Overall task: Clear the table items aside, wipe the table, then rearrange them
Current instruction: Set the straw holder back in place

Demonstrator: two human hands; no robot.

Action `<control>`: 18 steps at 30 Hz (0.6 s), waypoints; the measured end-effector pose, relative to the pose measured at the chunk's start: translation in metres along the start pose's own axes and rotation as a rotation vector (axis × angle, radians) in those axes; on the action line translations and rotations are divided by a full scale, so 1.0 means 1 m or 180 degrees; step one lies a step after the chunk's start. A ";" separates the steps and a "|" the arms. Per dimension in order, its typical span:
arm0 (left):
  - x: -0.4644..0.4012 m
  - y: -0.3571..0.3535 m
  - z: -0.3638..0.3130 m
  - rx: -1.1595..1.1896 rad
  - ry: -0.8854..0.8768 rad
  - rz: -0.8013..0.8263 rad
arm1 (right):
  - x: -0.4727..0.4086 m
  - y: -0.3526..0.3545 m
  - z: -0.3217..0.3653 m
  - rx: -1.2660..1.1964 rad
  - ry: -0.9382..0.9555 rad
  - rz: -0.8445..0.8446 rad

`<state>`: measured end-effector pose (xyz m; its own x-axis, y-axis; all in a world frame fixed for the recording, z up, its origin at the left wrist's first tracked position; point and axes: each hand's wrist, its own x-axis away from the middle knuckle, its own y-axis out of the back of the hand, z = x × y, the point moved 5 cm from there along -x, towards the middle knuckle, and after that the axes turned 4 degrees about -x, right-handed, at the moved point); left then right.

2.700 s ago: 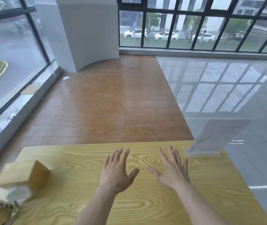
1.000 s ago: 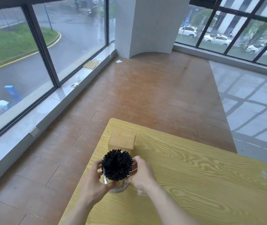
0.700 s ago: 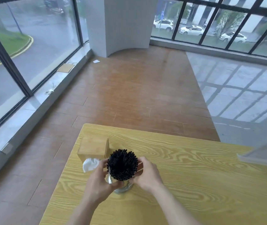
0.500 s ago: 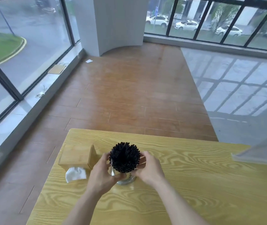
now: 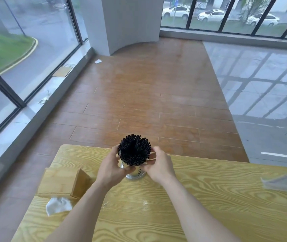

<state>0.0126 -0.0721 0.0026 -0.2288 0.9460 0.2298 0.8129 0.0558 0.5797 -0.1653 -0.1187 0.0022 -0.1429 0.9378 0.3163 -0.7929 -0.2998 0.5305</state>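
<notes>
Our left hand (image 5: 111, 169) and right hand (image 5: 158, 165) clasp the shiny metal cup of black straws (image 5: 134, 154), now carried from beside the wooden tissue box (image 5: 64, 182) toward the counter's (image 5: 209, 198) far edge (rearranging, we judge).

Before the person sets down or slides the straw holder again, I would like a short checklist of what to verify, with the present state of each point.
1. Both hands on the holder: left hand and right hand clasp the metal straw holder from opposite sides. Ok.
2. Holder upright: the black straws point up, none spilling. Ok.
3. Base in contact with the table: seems resting, but fingers hide part of it. Cannot tell.
4. Room to the left: the wooden tissue box stands close by, apart from the holder. Ok.
5. Room to the right: bare wood up to the clear sign stand. Ok.
6. Distance from the far table edge: the holder stands near it. Not ok.
</notes>
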 end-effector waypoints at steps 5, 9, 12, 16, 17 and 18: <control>-0.011 -0.008 0.003 0.0149 0.0192 -0.0049 | -0.010 -0.001 -0.003 -0.0090 0.0093 -0.0020; -0.013 -0.014 0.009 0.0394 0.0283 -0.0021 | -0.010 -0.003 -0.004 -0.0172 0.0141 -0.0017; -0.012 -0.016 0.011 0.0491 0.0336 0.0038 | -0.009 -0.004 -0.005 -0.0237 0.0136 -0.0020; -0.006 -0.015 0.009 0.0424 0.0289 0.0044 | -0.003 -0.006 -0.010 -0.0141 0.0068 -0.0032; -0.004 -0.014 0.009 0.0403 0.0277 0.0045 | 0.000 -0.005 -0.012 -0.0116 0.0035 -0.0060; -0.001 -0.013 0.011 0.0376 0.0274 0.0038 | 0.002 -0.006 -0.015 -0.0102 -0.0005 -0.0077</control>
<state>0.0081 -0.0703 -0.0134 -0.2598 0.9161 0.3053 0.8721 0.0867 0.4817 -0.1697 -0.1124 -0.0118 -0.1226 0.9444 0.3050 -0.8147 -0.2713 0.5125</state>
